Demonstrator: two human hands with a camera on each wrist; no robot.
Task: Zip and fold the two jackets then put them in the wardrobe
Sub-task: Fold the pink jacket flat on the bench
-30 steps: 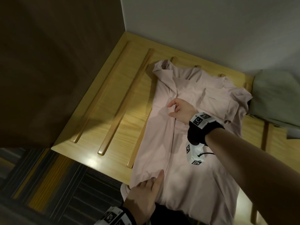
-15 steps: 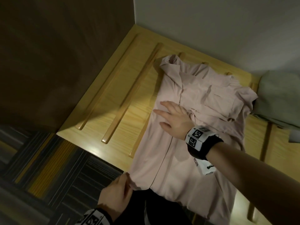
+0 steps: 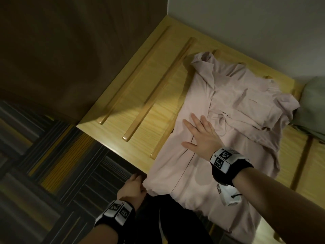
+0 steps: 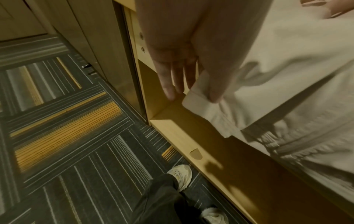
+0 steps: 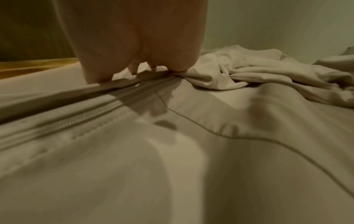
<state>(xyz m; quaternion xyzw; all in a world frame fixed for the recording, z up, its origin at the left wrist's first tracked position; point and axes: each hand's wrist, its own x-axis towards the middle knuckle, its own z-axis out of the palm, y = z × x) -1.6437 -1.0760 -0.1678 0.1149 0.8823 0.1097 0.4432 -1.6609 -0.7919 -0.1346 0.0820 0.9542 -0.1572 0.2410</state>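
Observation:
A pale pink jacket [image 3: 228, 95] lies spread on the wooden slatted bench [image 3: 154, 81], collar towards the wall, hem hanging over the front edge. My right hand [image 3: 200, 138] presses flat on its front beside the zipper [image 5: 76, 119], fingers spread. At the bench's front edge my left hand [image 3: 131, 188] pinches the hem's left corner; in the left wrist view the thumb sits on that corner [image 4: 199, 97] while the other fingers [image 4: 170, 84] hang straight. A grey-green jacket [image 3: 313, 103] lies bunched at the far right.
A dark wooden panel [image 3: 70, 59] stands left of the bench and a white wall [image 3: 246, 23] behind it. Striped carpet [image 3: 52, 164] covers the floor. My black trousers and pale shoes [image 4: 180, 175] are close against the bench's front.
My right hand has slid down the jacket's front and flattened with its fingers spread. My left hand has left the top of the hem and taken hold of its corner below the bench edge.

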